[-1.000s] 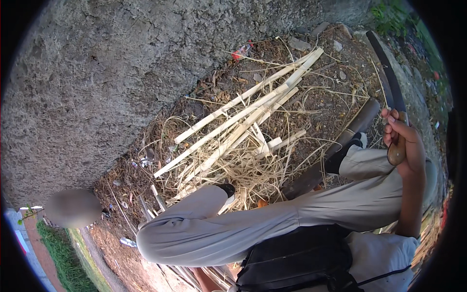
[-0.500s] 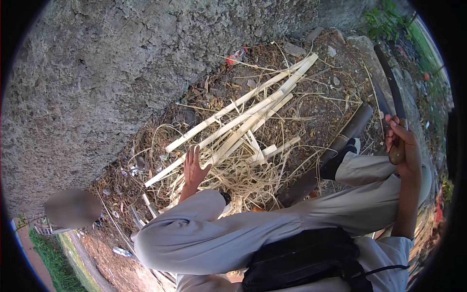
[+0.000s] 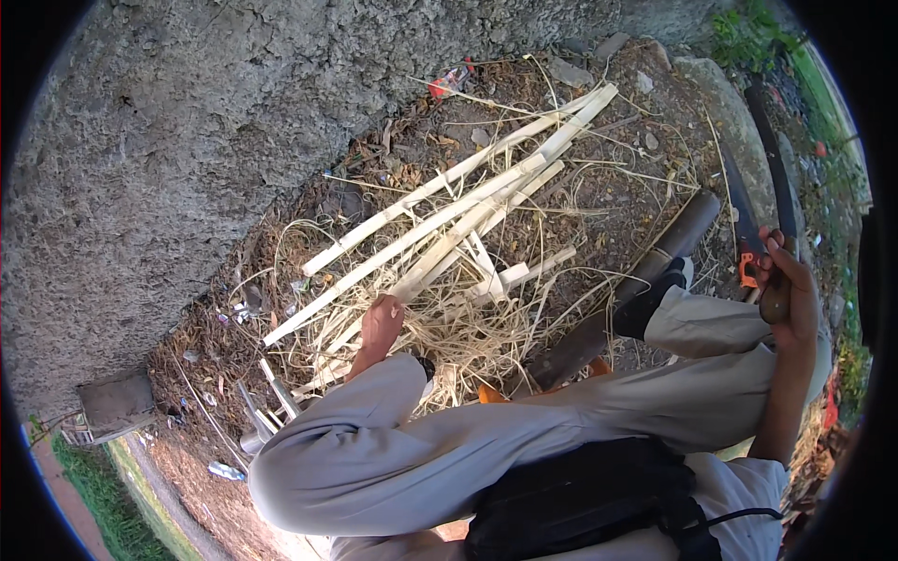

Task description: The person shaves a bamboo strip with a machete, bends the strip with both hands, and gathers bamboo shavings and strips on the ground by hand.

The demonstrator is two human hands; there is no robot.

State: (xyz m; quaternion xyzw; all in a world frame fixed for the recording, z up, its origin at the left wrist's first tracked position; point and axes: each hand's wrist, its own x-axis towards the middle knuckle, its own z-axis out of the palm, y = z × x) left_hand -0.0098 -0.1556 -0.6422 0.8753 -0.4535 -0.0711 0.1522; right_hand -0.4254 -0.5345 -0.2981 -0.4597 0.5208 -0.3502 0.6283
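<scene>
My left hand [image 3: 382,323] is closed around the near end of a pale split bamboo strip [image 3: 440,257], one of several lying together on the ground. Its fingertips are partly hidden by the back of the hand. Off to the right, my right hand [image 3: 790,280] grips the wooden handle of a machete [image 3: 773,159], whose dark curved blade points away from me. Just left of that blade stands a handsaw [image 3: 739,201] with an orange handle, close to my right fingers. Beneath the strips spreads a tangle of thin bamboo shavings [image 3: 468,351].
A dark bamboo pole [image 3: 687,224] lies slantwise beside my right foot. A rough grey wall [image 3: 187,168] rises along the far left. Stones [image 3: 571,73], dry leaves and a red wrapper [image 3: 451,82] lie at its foot. A plastic bottle [image 3: 226,470] is at lower left.
My left hand has gone from spread fingers to closed on a bamboo strip. The machete has shifted slightly right and nearer, uncovering the saw's orange handle.
</scene>
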